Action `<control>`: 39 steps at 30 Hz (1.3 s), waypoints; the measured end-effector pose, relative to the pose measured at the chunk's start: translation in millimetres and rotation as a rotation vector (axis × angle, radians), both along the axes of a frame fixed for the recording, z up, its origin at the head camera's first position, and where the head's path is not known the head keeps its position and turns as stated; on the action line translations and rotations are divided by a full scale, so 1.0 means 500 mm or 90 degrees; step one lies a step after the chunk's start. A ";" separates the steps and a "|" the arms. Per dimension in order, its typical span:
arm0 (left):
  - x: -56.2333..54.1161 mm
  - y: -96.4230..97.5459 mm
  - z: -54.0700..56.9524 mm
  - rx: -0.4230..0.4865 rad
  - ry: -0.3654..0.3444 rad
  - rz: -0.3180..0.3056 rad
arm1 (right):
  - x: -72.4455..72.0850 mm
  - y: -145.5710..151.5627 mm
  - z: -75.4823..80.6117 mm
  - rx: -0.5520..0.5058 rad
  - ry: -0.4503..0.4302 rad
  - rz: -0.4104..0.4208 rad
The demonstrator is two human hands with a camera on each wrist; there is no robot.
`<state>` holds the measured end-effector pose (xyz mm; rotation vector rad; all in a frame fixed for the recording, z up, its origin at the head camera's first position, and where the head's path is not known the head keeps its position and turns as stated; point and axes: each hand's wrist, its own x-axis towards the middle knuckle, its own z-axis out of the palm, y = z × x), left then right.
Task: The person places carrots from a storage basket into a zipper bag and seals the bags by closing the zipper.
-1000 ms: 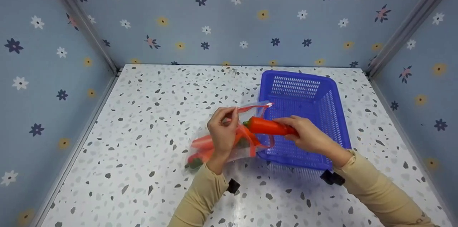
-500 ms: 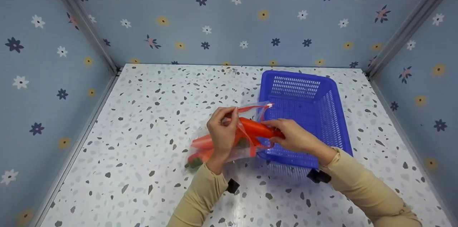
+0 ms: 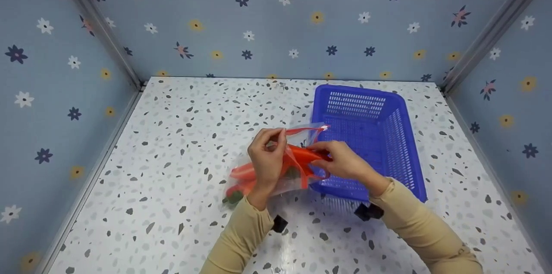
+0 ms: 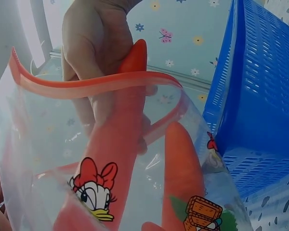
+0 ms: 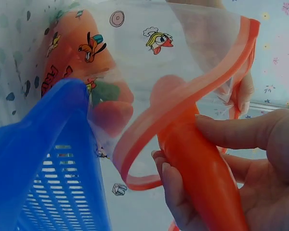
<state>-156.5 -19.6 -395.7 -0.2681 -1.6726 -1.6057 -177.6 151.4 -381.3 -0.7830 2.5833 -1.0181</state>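
Note:
My left hand (image 3: pixel 268 153) pinches the rim of a clear zip bag (image 5: pixel 192 33) with a red-orange zip edge and cartoon prints, keeping its mouth apart. My right hand (image 3: pixel 345 162) grips a smooth red-orange carrot (image 5: pixel 202 168) by its tapered end. In the left wrist view most of this carrot lies behind the clear film, with its tip (image 4: pixel 135 55) above the zip edge. Deeper in the bag are another orange carrot (image 4: pixel 183 163) and a red piece with a green end (image 3: pixel 235 195), partly veiled by the plastic.
A blue plastic basket (image 3: pixel 412 144) with slotted walls stands to the right, its near left corner beside the bag's mouth. The speckled white table (image 3: pixel 185 136) is bounded by patterned blue panels (image 3: pixel 276 19) at the back and sides.
My right hand has moved left from over the basket, sliding the carrot stem end first into the bag. The left hand keeps its pinch on the rim in the same place.

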 end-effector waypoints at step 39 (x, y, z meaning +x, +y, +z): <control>-0.044 -0.033 -0.008 -0.028 0.027 0.004 | -0.005 -0.009 0.038 -0.367 0.060 -0.153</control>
